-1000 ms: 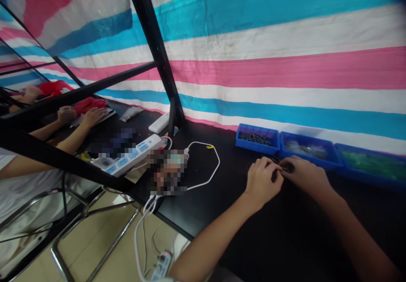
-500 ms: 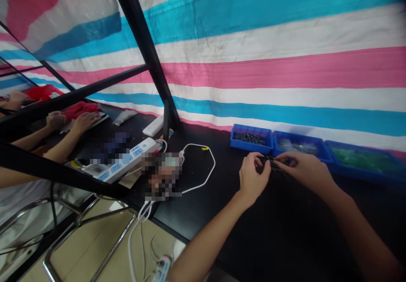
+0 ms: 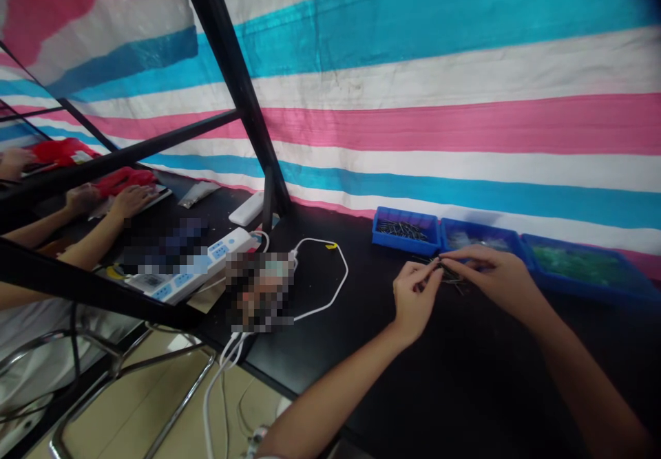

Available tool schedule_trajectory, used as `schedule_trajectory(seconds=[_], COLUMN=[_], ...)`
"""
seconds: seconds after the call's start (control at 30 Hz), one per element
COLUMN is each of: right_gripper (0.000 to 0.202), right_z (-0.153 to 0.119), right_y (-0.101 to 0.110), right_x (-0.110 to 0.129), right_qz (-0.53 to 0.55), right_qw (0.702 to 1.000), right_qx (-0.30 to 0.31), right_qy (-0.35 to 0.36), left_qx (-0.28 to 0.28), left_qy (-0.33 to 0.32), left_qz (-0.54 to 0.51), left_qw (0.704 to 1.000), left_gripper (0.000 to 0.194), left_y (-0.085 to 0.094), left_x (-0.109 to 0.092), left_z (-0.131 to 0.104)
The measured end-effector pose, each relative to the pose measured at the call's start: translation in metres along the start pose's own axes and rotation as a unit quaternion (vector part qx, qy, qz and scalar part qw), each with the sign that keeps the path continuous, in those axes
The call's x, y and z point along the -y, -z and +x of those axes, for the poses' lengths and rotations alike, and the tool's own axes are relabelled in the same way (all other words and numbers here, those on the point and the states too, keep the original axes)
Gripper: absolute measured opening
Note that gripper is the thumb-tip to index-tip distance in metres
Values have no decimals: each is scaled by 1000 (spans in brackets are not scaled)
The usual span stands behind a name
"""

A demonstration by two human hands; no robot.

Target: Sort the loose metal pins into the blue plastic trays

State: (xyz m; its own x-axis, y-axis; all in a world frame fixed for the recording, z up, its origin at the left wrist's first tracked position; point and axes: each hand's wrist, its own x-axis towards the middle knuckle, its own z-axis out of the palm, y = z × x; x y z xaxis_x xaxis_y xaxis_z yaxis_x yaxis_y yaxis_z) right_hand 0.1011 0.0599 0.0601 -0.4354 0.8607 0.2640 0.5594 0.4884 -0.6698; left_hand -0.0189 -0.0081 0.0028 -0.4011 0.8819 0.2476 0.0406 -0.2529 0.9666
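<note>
My left hand (image 3: 416, 301) is closed in a pinch, its thumb and fingertips on thin dark stick-like pieces. Facing it, my right hand (image 3: 493, 276) also pinches, and the fingertips of both meet. Beneath the right fingers, a loose bunch of the dark sticks (image 3: 454, 281) is partly hidden; what exactly each fingertip grips is too small to make out. Just behind stands a blue bin (image 3: 407, 243) holding more dark sticks. Beside it, a second blue bin (image 3: 478, 227) with clear pieces is partly covered by my right hand.
A third blue bin (image 3: 562, 285) on the right holds green pieces. On the left lie a white cable (image 3: 341, 283), a blurred-out object (image 3: 263, 290) and a power strip (image 3: 227, 246). A black frame post (image 3: 245, 94) rises there; beyond it are a co-worker's hands (image 3: 131, 201).
My fingertips have come closer together over the bunch of sticks, and my left fingers are more tightly pinched. The view has shifted slightly. The bins stay in place.
</note>
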Motion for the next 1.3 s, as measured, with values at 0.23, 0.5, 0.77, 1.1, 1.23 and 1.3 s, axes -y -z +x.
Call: schedule_trajectory(seconds=[0.23, 0.5, 0.77, 1.1, 1.23, 1.3], right_gripper=[31, 36, 33, 16, 19, 23], right_z=[0, -1, 0, -5, -4, -4], right_y=[-4, -12, -14, -4, 2, 7], right_x=[2, 6, 5, 19, 17, 17], right_qz=[116, 157, 89, 3, 9, 29], right_qw=[990, 982, 994, 997, 999, 999], right_qx=[19, 50, 62, -37, -37, -33], right_qy=[-74, -93, 18, 72, 28, 2], left_qx=[-22, -33, -11, -3, 9, 1], left_qy=[5, 15, -75, -129, -120, -102], left_qz=[-38, -56, 33, 126, 101, 65], left_qw=[999, 998, 997, 984, 988, 993], left_gripper=[26, 24, 16, 17, 19, 20], left_y=[4, 8, 14, 15, 13, 13], left_x=[-3, 1, 1, 3, 1, 0], left_z=[10, 19, 29, 28, 28, 28])
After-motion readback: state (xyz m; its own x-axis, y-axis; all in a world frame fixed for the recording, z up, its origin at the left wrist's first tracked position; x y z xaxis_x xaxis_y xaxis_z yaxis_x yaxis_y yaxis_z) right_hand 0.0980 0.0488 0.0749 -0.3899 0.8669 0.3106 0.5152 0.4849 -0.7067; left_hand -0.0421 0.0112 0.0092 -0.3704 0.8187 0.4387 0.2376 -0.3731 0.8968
